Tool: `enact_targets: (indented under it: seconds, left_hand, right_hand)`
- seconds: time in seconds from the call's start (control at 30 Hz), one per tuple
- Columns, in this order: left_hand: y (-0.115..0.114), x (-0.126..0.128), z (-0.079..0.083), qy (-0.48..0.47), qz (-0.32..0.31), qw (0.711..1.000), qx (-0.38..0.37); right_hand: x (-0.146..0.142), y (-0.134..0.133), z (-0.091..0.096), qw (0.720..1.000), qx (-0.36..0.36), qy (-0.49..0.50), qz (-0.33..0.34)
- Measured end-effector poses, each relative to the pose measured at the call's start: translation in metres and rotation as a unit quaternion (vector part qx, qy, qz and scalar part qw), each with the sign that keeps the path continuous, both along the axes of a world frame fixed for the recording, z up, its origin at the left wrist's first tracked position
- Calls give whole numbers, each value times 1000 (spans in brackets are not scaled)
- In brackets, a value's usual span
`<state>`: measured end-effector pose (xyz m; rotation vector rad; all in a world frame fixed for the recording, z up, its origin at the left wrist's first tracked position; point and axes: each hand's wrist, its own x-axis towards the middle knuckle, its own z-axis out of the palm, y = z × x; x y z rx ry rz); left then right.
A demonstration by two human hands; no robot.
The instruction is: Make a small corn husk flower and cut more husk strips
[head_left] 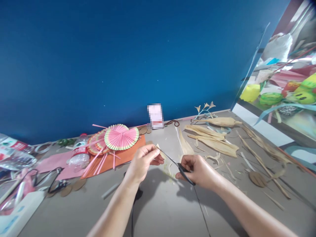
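My left hand [147,158] pinches a small piece of dried corn husk [161,154] between thumb and fingers. Black-handled scissors [184,172] are gripped in my right hand [194,168], their blades pointing left to the husk piece at my left fingertips. Whether the blades are parted or closed on it is too small to tell. Both hands are over the grey table [163,210]. Past my right hand lie wide dried husks [212,140], with thin scraps and strips around them.
Pink and green folded paper fans [121,136] lie on orange paper [133,153] at left, beside a plastic bottle [79,154]. A blue wall [148,59] stands behind the table. Dried flowers [205,107] are at the back right, a round brown disc [257,178] nearer.
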<state>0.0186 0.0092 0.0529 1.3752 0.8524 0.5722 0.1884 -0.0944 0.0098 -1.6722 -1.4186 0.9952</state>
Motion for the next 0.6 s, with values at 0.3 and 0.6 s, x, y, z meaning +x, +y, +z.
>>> enact_targets:
  seconds: [0.3, 0.6]
  left_hand:
    - [-3, 0, 6, 39, -28, 998, 36]
    - [1, 1, -1, 18, 16, 999, 47]
  right_hand:
    - [0, 0, 0, 1000, 8, 5, -10]
    - [-3, 1, 7, 999, -11, 37, -33]
